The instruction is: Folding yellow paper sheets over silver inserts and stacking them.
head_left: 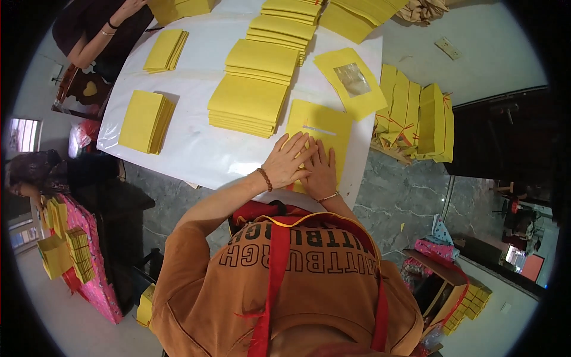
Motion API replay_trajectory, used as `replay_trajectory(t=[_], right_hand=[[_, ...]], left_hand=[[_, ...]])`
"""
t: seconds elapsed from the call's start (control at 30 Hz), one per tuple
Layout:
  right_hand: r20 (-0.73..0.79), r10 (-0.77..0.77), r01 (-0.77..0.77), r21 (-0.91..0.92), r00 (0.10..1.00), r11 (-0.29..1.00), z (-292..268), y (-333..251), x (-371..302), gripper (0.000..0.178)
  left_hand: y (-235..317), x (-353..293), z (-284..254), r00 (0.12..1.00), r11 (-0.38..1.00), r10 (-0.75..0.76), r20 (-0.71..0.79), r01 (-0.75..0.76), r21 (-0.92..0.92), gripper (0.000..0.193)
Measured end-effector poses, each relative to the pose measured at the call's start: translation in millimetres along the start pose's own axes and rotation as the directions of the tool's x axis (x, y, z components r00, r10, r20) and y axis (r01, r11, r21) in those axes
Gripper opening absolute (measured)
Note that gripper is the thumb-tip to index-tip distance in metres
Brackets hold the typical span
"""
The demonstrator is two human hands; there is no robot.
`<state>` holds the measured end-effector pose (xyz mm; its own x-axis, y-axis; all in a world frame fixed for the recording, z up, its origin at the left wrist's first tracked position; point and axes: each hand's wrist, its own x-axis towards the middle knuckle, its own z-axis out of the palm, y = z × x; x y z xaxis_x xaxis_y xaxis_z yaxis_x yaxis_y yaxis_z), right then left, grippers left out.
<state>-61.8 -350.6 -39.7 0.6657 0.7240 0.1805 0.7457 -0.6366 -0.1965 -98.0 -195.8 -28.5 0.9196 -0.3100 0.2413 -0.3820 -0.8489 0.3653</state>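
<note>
1. From my remote view, the left hand (292, 162) lay flat, fingers loosely spread, against the right hand (322, 172), also flat; neither grasped anything.
2. Beneath both was a yellow paper packet (331, 132). I judged it light, stiffish and easily creased, best taken by its far corners.
3. The glossy white tabletop (193, 134) bore a stack (141, 122) well left of the hands, and a windowed packet (352, 80) beyond them, rightward.
4. Roomward, pink cloth (100, 271) showed far left; red-tied bundles (437, 119) stood right.
</note>
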Motion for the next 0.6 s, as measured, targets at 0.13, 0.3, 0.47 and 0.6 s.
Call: replay_trajectory(t=[0.13,0.3,0.47,0.6], right_hand=[[-0.001,-0.025,0.025,-0.073,1.000,0.997,0.7,7.8,-4.4,0.055],[0.029,0.112,-0.110,-0.055,0.993,0.992,-8.7,29.9,-29.2,0.052],[-0.002,0.172,-0.172,0.039,0.985,0.984,-3.1,30.3,-35.1,0.052],[0.039,0.192,-0.196,0.196,0.981,0.961,2.9,35.3,-34.7,0.051]], left_hand=[[-0.8,0.0,3.2,1.000,0.998,-0.016,0.018,0.015,0.069,0.066],[10.7,-4.0,-3.1,0.993,0.993,0.007,0.114,-0.020,0.115,0.068],[13.2,-4.4,-1.8,0.994,0.976,0.063,0.085,-0.079,0.205,0.066],[10.5,3.8,15.5,0.957,0.920,0.256,0.137,-0.284,0.269,0.061]])
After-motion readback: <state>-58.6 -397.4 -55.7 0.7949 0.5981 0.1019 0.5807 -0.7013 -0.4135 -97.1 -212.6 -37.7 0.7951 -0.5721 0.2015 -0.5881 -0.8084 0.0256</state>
